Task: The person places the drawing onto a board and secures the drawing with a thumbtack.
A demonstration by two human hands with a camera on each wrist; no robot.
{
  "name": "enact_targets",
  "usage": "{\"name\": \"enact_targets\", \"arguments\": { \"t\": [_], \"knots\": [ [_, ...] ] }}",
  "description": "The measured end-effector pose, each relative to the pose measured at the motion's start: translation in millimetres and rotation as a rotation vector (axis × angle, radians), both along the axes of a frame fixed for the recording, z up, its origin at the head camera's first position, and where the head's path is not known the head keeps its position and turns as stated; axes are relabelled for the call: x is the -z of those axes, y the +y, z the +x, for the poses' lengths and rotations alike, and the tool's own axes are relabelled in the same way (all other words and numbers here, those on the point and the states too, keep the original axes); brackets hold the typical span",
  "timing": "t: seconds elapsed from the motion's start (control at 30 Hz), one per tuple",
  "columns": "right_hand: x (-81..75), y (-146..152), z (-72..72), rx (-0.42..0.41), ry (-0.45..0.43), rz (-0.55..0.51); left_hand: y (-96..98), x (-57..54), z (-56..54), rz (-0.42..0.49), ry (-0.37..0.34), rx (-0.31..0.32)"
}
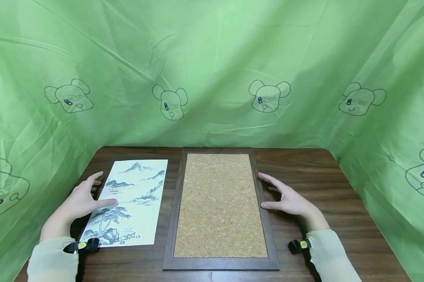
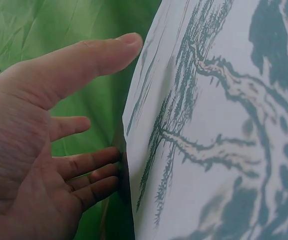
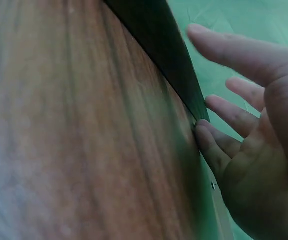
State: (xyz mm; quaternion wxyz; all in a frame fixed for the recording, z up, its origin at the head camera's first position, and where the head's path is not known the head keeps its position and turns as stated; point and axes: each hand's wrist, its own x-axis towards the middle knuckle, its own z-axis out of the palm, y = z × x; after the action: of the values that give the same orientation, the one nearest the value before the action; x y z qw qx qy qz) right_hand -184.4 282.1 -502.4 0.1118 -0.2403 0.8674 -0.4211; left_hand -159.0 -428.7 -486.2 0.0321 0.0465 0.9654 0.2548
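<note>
While the left hand [image 1: 80, 199] hovers or rests at the left edge of a landscape print [image 1: 143, 207], its grip is spread wide, the thumb well apart from the fingers and overlapping the sheet; from where I stand I cannot tell whether it touches the paper. The right hand [image 1: 292, 199] has its grip apart too, thumb and index fingertip right at the outer right edge of a corkboard [image 1: 220, 203], though contact there is unclear to me.

The print, with mountains at the far end and trees and rocks nearer, lies face up on the left of the wood-grained surface [image 1: 310, 168]. Just beside it, in the middle, the corkboard lies face up in its dark frame [image 1: 220, 264]. Each wrist bears a small black device, next to pale sleeves [image 1: 53, 258]. Beyond and around, green cloth [image 1: 212, 51] hangs, marked with outlined animal heads.
</note>
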Motion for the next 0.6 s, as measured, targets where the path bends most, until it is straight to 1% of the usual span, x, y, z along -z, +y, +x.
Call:
{"name": "enact_targets", "arguments": {
  "t": [0.33,0.6],
  "knots": [
    [1.2,2,-0.6,-0.010,-0.046,-0.013,9.4,1.1,-3.8,-0.037,-0.045,-0.012],
    [2.0,1,0.8,-0.007,-0.063,-0.006,15.1,3.4,-3.2,-0.037,-0.033,-0.024]
  ]
}}
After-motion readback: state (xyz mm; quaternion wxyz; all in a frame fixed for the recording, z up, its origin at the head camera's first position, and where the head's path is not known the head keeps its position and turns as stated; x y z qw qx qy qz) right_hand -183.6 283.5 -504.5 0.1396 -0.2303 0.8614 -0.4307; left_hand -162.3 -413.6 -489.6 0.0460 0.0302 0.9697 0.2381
